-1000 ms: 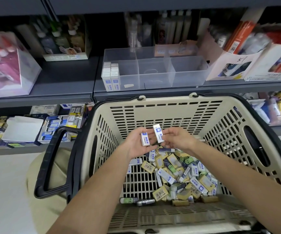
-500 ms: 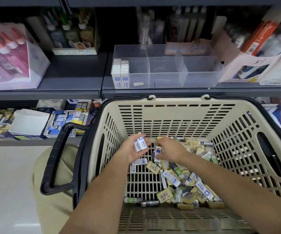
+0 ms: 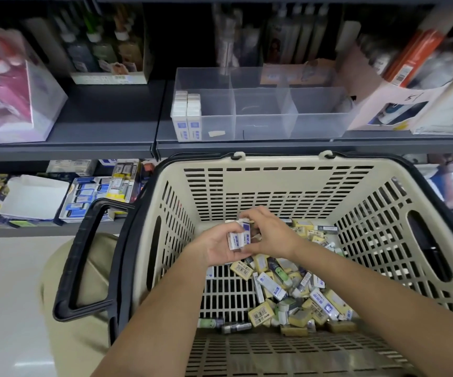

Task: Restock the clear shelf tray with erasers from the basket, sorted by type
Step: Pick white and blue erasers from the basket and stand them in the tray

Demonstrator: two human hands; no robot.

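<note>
A beige basket [image 3: 279, 183] with black handles sits below the shelf and holds a pile of erasers [image 3: 296, 292]: white-and-blue sleeved ones, yellow ones and a few green ones. My left hand [image 3: 217, 248] grips a small stack of white-and-blue erasers [image 3: 238, 238] over the basket. My right hand [image 3: 270, 235] touches it and pinches another white-and-blue eraser [image 3: 245, 225] against the top of that stack. The clear shelf tray [image 3: 263, 115] stands on the grey shelf above; its left compartment holds several upright white-and-blue erasers [image 3: 187, 115], the other compartments look empty.
Boxes of glue bottles [image 3: 10, 85] and other stationery [image 3: 421, 99] flank the tray on the shelf. A lower shelf at the left carries boxed goods [image 3: 83, 194]. The basket's black handle [image 3: 83, 262] hangs out to the left above a tan surface.
My right hand dipped into the pile, came up with another white-and-blue eraser and joined it to the stack in my left hand. The view shifted down and closer to the basket.
</note>
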